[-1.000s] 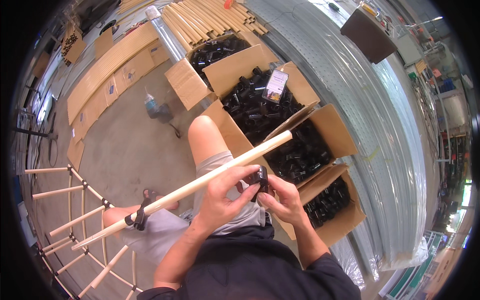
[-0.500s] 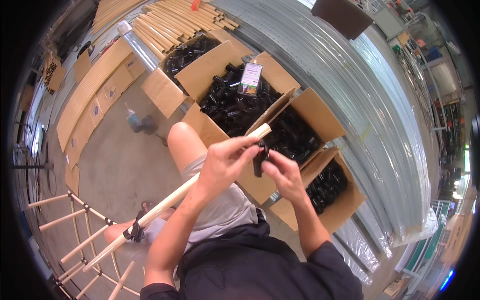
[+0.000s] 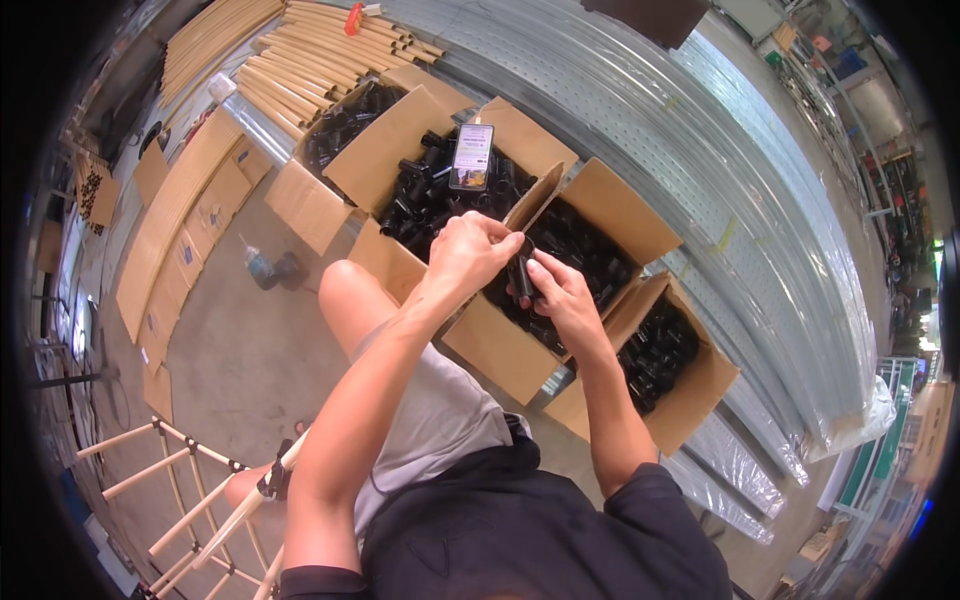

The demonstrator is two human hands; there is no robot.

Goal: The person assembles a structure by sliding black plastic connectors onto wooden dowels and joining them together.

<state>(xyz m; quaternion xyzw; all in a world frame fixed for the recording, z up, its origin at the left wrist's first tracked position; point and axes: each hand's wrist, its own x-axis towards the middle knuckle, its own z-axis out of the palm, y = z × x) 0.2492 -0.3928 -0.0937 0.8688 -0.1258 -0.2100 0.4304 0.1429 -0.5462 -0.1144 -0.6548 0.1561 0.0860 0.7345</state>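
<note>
Black pipe connector [image 3: 522, 277], held at two points

From my remote view, the left hand [image 3: 470, 250] and right hand [image 3: 563, 295] meet on the connector, in front of the four open cardboard boxes [image 3: 632, 207]; the left pinches its upper end, the right grips its lower barrel. I judge it light, stiff, slightly slick and hard to break; the straight barrel offers the surest hold. I count one held connector, one smartphone [image 3: 472, 158] lying on black fittings [image 3: 415, 205] too crowded to count, and one plastic bottle [image 3: 258, 266].
</note>
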